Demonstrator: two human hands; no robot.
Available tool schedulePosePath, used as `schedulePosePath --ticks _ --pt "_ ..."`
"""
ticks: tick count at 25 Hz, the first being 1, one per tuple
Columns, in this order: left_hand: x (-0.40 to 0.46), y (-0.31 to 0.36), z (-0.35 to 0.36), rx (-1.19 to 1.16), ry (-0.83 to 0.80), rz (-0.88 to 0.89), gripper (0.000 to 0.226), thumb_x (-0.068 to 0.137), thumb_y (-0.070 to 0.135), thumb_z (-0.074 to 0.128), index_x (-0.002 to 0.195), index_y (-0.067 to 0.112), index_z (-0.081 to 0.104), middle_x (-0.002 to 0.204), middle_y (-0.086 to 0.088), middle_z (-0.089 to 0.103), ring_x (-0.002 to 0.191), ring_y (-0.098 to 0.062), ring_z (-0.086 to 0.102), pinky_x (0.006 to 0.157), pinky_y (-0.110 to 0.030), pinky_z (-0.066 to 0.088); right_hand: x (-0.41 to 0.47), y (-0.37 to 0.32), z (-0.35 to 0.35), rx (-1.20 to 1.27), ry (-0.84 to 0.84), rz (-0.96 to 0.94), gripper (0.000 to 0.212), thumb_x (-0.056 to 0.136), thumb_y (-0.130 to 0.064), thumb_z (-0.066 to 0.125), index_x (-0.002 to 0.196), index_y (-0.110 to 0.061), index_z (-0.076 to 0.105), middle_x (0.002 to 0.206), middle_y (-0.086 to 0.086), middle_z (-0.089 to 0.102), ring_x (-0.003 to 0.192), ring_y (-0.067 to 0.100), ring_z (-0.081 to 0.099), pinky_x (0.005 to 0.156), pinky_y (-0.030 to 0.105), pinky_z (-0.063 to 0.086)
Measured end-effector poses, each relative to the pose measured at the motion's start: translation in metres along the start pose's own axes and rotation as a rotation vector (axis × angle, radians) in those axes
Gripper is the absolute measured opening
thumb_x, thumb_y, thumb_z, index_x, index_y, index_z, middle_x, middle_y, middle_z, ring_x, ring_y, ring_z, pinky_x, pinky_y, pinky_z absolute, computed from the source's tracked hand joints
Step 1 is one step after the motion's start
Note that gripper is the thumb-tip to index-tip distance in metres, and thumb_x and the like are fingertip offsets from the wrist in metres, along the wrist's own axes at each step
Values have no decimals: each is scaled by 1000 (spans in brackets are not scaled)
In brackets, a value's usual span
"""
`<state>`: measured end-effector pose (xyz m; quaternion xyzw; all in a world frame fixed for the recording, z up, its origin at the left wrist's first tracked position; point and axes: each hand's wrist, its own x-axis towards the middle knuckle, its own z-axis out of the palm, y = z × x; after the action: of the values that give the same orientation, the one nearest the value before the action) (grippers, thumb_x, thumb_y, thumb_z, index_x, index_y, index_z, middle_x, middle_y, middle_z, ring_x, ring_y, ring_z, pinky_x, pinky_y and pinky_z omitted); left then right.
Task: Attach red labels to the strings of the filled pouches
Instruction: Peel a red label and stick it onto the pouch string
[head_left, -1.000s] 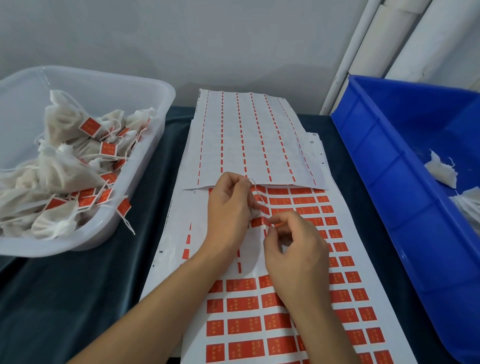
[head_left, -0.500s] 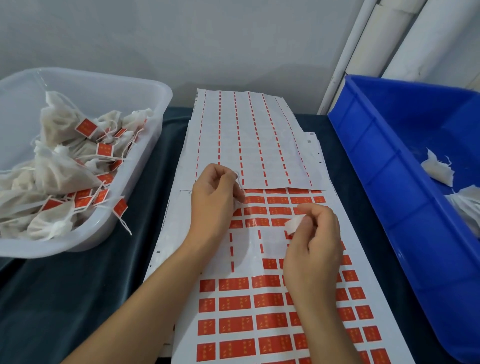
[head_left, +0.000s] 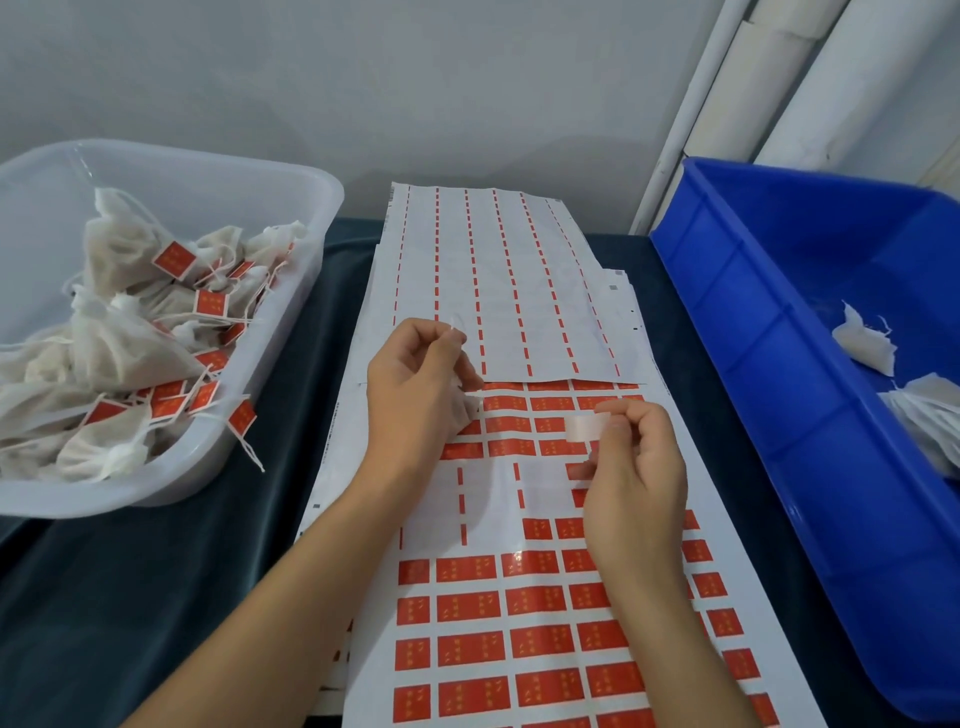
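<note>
Bench (head_left: 156, 597): covered in dark cloth, carrying all items listed.

Label sheet (head_left: 519, 649): long white sheet lying down the middle of the bench, rows of red labels on its near part, several cells peeled bare around the hands. A used sheet (head_left: 493, 291), showing only thin red dashes, overlapped its far end.

Left hand (head_left: 415, 395): fingers curled, gripping a white pouch (head_left: 462, 410) against the palm, only a corner of it showing; thumb and forefinger raised and pinched on a thin white string (head_left: 456, 328) above the sheet.

Right hand (head_left: 634, 467): fingers curled, pinching a peeled label (head_left: 581, 430) at its fingertips, pale back facing the camera, held just above the sheet and apart from the left hand.

Clear tub (head_left: 291, 332): left side of the bench, holding a heap of tagged pouches (head_left: 119, 358), each string carrying a red label, one label hanging over the rim.

Blue bin (head_left: 779, 415): right side of the bench, with a few untagged pouches (head_left: 867, 348) at its far wall.
</note>
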<state>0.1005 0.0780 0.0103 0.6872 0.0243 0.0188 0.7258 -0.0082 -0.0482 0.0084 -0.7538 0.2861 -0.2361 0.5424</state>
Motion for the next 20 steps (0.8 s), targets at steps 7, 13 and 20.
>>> schedulePosePath --ticks 7,13,20 --pt "-3 -1 2 -29 -101 2 21 106 22 59 89 24 72 65 2 65 53 -12 61 62 -33 65 36 -23 11 207 -270 10 17 108 -28 52 103 -30 68 65 -7 62 48 5 53 48 22 49" --pt "-4 -4 2 7 -119 46 20 105 19 58 90 21 71 66 1 63 54 -10 58 64 -33 65 45 -15 31 438 -336 70 21 109 -22 49 107 -27 70 78 1 67 63 13 59 66 26 56" --pt "-6 -7 7 88 -110 50 20 105 22 57 90 23 70 63 5 63 51 -6 57 56 -21 58 47 -11 31 601 -325 157 24 107 -19 53 105 -24 76 85 2 68 74 13 64 80 29 57"
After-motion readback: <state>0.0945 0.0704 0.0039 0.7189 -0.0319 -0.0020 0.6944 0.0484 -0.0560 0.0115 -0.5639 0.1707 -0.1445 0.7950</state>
